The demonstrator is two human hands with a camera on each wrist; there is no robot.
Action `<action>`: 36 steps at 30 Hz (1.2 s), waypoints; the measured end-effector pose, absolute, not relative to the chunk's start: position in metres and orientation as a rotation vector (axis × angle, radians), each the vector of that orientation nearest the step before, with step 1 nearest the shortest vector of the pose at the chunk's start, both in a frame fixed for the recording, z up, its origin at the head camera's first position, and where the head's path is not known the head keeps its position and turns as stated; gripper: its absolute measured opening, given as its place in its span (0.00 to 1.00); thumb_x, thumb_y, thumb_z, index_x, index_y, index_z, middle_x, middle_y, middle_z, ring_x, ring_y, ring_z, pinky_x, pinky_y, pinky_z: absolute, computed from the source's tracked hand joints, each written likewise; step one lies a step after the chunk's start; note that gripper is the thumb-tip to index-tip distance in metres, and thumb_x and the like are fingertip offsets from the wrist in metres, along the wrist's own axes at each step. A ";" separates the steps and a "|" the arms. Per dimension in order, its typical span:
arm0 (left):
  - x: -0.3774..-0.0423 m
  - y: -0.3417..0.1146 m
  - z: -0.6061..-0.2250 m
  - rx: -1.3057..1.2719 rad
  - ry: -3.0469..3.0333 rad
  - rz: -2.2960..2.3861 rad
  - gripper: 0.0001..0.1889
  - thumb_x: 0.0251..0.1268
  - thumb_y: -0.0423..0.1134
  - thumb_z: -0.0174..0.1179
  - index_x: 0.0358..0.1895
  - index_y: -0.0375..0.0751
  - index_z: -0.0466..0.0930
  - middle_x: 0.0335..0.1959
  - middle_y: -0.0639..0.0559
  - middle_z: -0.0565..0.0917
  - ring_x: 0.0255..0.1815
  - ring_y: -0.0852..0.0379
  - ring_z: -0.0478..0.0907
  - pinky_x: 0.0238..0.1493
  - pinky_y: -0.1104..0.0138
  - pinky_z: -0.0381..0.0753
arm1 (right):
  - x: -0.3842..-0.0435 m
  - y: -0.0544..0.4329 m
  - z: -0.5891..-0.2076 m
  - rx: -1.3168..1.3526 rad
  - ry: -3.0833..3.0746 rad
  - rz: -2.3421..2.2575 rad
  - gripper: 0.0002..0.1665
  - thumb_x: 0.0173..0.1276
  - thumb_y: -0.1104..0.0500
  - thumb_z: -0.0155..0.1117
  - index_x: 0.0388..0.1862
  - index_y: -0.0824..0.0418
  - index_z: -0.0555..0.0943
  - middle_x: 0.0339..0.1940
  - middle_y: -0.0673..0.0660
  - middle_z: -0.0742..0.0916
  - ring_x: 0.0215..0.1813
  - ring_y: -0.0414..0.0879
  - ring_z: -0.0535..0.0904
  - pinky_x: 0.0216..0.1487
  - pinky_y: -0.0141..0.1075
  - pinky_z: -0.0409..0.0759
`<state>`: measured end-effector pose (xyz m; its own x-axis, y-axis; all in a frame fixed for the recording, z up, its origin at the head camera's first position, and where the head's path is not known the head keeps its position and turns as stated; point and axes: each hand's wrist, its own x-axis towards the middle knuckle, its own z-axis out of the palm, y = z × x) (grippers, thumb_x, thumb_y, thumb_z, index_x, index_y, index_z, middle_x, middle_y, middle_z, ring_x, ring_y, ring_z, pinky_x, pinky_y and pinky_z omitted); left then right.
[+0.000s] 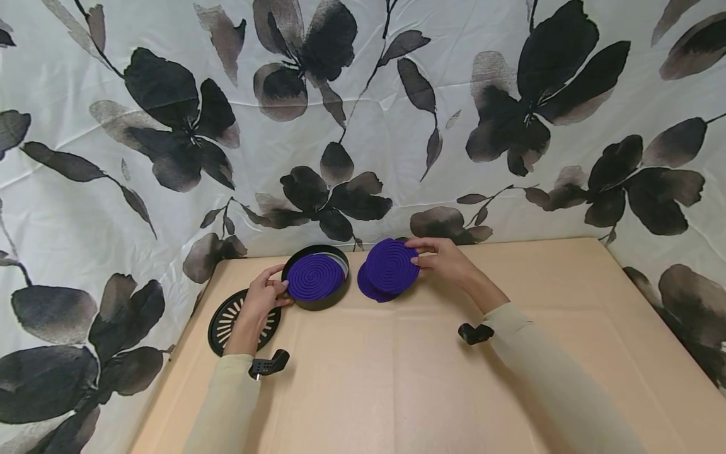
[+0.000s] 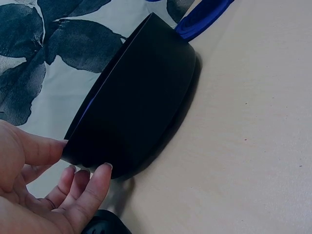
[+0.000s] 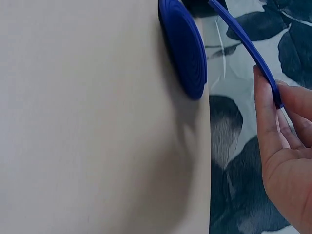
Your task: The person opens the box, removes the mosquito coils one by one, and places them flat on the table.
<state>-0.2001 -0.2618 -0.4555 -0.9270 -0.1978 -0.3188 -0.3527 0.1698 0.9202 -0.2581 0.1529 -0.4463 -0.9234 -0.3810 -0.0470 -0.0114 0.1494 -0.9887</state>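
My left hand (image 1: pixel 262 299) grips the side of a black round holder (image 1: pixel 324 304), thumb by its rim and fingers against its wall in the left wrist view. A purple spiral-grooved coaster (image 1: pixel 315 277) lies inside the holder. To the right, my right hand (image 1: pixel 445 260) pinches another purple coaster (image 1: pixel 392 265) by its edge and holds it tilted. In the right wrist view this coaster (image 3: pixel 248 45) is raised apart from a further purple coaster or small stack (image 3: pixel 183 51) on the table.
A black slotted round lid (image 1: pixel 218 328) lies flat on the table, partly under my left forearm in the head view. The pale wooden table (image 1: pixel 386 378) ends at a hanging floral cloth (image 1: pixel 397 145) at the back and sides.
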 end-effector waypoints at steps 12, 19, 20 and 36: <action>-0.200 -0.263 -0.455 -0.530 2.307 1.867 0.29 0.78 0.30 0.53 0.78 0.48 0.62 0.45 0.48 0.68 0.41 0.55 0.76 0.46 0.64 0.88 | -0.262 0.193 -0.457 -0.344 2.181 -1.807 0.27 0.71 0.71 0.63 0.69 0.71 0.74 0.59 0.73 0.82 0.45 0.40 0.85 0.49 0.40 0.88; -0.199 -0.263 -0.455 -0.536 2.310 1.861 0.29 0.78 0.31 0.53 0.78 0.48 0.62 0.45 0.48 0.68 0.42 0.55 0.75 0.44 0.65 0.88 | -0.263 0.213 -0.467 -0.334 2.222 -1.777 0.28 0.72 0.70 0.61 0.69 0.74 0.71 0.58 0.73 0.82 0.44 0.36 0.84 0.46 0.35 0.88; -0.199 -0.263 -0.455 -0.537 2.310 1.861 0.29 0.78 0.31 0.53 0.78 0.48 0.62 0.46 0.47 0.68 0.42 0.55 0.75 0.44 0.65 0.88 | -0.264 0.215 -0.469 -0.332 2.222 -1.777 0.28 0.73 0.70 0.61 0.70 0.74 0.71 0.58 0.73 0.82 0.44 0.36 0.84 0.46 0.35 0.88; -0.201 -0.261 -0.457 -0.549 2.310 1.872 0.29 0.77 0.30 0.53 0.78 0.48 0.63 0.45 0.48 0.68 0.42 0.54 0.76 0.47 0.62 0.88 | -0.263 0.243 -0.476 -0.318 2.271 -1.707 0.29 0.73 0.71 0.61 0.71 0.74 0.70 0.58 0.75 0.82 0.43 0.37 0.85 0.44 0.35 0.88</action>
<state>-0.2013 -0.2614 -0.4565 -0.9274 -0.2036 -0.3139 -0.3493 0.1707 0.9213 -0.2627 0.2425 -0.4761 -0.9361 -0.3395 -0.0916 -0.0064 0.2769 -0.9609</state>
